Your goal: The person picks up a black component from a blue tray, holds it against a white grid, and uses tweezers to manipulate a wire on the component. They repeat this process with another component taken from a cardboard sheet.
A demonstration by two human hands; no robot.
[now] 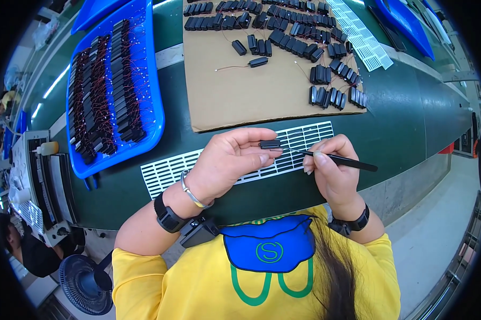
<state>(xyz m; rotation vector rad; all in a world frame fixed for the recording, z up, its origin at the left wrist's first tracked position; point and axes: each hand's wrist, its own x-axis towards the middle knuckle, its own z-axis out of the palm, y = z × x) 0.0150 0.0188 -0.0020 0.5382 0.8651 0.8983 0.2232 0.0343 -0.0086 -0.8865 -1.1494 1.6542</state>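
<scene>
Between the thumb and fingers of my left hand is a small black rectangular part, held level over the green worktable. My right hand grips black tweezers, their thin tips pointing left and reaching close to the part's right end. Whether the tips touch it, I cannot tell. Beneath both hands lies a white slotted sheet, partly covered by my left hand. One like part with a wire lead rests by itself on the brown cardboard beyond.
Several rows of black parts cover the cardboard's far and right areas. At the left, a blue tray holds rows of wired parts. Another slotted sheet lies at the far right, near a blue bin. A fan stands lower left.
</scene>
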